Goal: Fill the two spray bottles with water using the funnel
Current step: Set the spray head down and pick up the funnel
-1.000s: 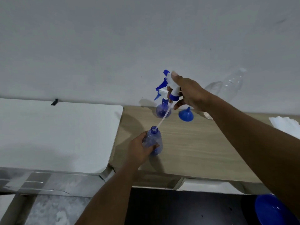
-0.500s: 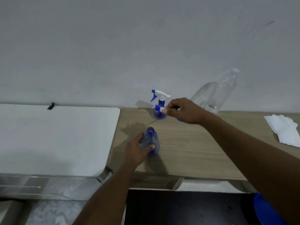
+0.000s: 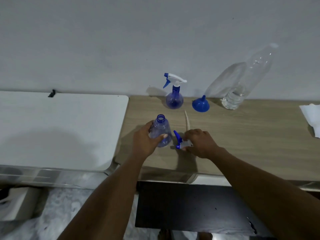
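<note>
- Currently, in the head view, the left hand [image 3: 144, 142] is gripping the uncapped translucent blue plastic spray bottle [image 3: 160, 130], which is standing on the wooden counter [image 3: 242, 135]. Just right of that bottle, the right hand [image 3: 199, 142] is curling round the white-and-blue trigger spray head [image 3: 182, 143].
- Beyond the bottle, the blue plastic funnel [image 3: 200, 103] is waiting. An arm reaching for it is likely risking a snag on the thin dip tube [image 3: 187, 121], or toppling the light bottle.
- Beyond it too, the second capped spray bottle [image 3: 174, 99] and the clear plastic water bottle [image 3: 242, 84] are standing.
- The right fingertips are hiding under the hand, and the white tissue [image 3: 311, 118] far right is being cut off.
</note>
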Demonstrator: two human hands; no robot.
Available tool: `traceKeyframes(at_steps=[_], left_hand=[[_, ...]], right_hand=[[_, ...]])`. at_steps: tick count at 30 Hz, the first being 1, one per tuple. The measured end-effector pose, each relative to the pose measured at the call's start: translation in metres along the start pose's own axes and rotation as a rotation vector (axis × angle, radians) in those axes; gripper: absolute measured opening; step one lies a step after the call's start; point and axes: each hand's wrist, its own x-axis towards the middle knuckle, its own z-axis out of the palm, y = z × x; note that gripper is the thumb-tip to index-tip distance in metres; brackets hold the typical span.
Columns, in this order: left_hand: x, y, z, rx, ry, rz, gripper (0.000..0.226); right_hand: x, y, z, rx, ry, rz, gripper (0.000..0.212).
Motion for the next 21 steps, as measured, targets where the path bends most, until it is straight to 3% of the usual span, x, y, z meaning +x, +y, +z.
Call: traceKeyframes(at_steps=[4, 8, 14, 16, 21], left_hand=[[0.008, 0.006, 0.004, 0.019, 0.003, -0.012, 0.048], [0.021, 0.011, 0.013, 0.005, 0.012, -0.051, 0.048], [0.040, 0.007, 0.025, -0.007, -0.011, -0.062, 0.051], [0.043, 0.006, 0.027, 0.014, -0.002, -0.058, 0.052], [0.042, 0.007, 0.028, 0.052, 0.006, -0.035, 0.051]], right_hand=[[0.007, 0.009, -0.010, -0.030, 0.104, 0.012, 0.047], [0.043, 0.028, -0.041, 0.009, 0.248, 0.118, 0.048], [0.106, 0.072, -0.076, -0.090, 0.105, 0.244, 0.071], [0.117, 0.080, -0.078, -0.126, 0.023, 0.259, 0.070], [0.111, 0.084, -0.059, -0.193, 0.036, 0.263, 0.059]])
